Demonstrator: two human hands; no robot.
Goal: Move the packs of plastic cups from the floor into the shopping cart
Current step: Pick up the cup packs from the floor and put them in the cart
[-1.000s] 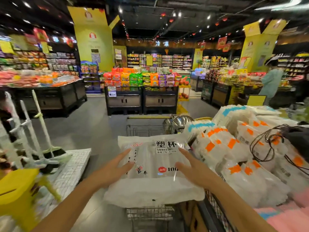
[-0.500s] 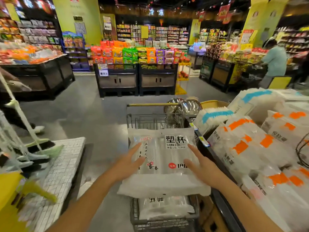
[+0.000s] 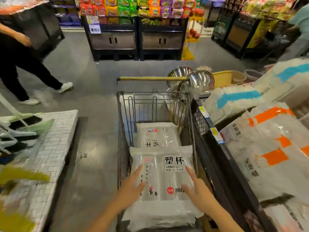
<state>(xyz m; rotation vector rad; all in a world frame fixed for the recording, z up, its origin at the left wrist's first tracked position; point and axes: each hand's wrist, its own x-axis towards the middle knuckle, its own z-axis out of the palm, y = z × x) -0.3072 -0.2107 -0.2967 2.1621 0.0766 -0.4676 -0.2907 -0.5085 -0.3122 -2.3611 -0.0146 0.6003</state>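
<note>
Plastic wrap everywhere in this one lol. The shopping cart (image 3: 122, 131) sits dead centre on the grey floor (image 3: 93, 72), with wire walls and a yellowish handle bar (image 3: 150, 78) at the far end.

One pack of plastic cups (image 3: 164, 174) is at the near end of the cart. It lies flat between the two side walls with its black printed label facing up. Both hands are on it, the left hand (image 3: 132, 188) on the left part of the top face and the right hand (image 3: 199, 191) on the right part. Fingers are straight and spread, palms down, not curled round anything as far as I can see. Can't tell if the pack is resting on something underneath or being carried, since its underside is hidden.

A second pack (image 3: 156, 136) lies flat lower down in the cart, just beyond the first one, with its label turned the other way round.

Right of the cart is a display bin (image 3: 220, 166) piled with white bags with orange stripes (image 3: 267, 148). Further back are bags with blue stripes (image 3: 234, 97). Shiny steel bowls (image 3: 200, 81) sit near the cart's far right corner. On the left, a person (image 3: 25, 64) in black trousers and white shoes is mid-stride, well apart from the cart. At the far end is a stand of colourful snack bags (image 3: 133, 7).
</note>
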